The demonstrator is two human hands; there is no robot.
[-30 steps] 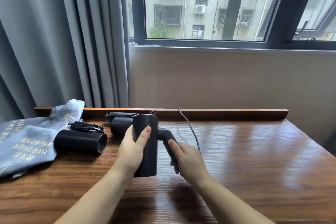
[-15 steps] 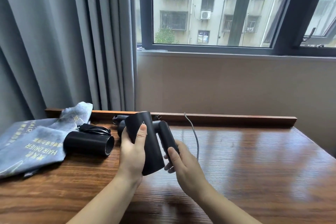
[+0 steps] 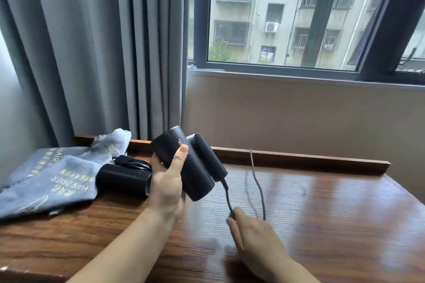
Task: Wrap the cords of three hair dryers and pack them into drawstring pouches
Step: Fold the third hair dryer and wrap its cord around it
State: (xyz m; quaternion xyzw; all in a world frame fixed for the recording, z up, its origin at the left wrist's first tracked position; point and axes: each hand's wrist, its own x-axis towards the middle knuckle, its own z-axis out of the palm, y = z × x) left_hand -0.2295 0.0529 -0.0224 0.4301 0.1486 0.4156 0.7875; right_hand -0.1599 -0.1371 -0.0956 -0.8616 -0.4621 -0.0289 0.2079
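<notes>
Since half a second ago, your right hand [image 3: 250, 236] has left the folded handle and dropped toward you, where it now pinches the cord [image 3: 226, 197] just below the handle's end. Your left hand [image 3: 169, 181] stays wrapped around the barrel of the black hair dryer [image 3: 188, 163], holding it tilted above the wooden table [image 3: 322, 225], thumb up the side. From your right hand the cord loops up and back over the table's raised rear edge. To the left, a 2nd dryer [image 3: 123, 179] lies on its side with its bundled cord behind it, touching the grey pouches [image 3: 48, 181] printed "HAIR DRIER". Your left hand covers that dryer's near end. A 3rd dryer is not visible. Your right fingertips are blurred, so exactly how they close on the cord is unclear.
</notes>
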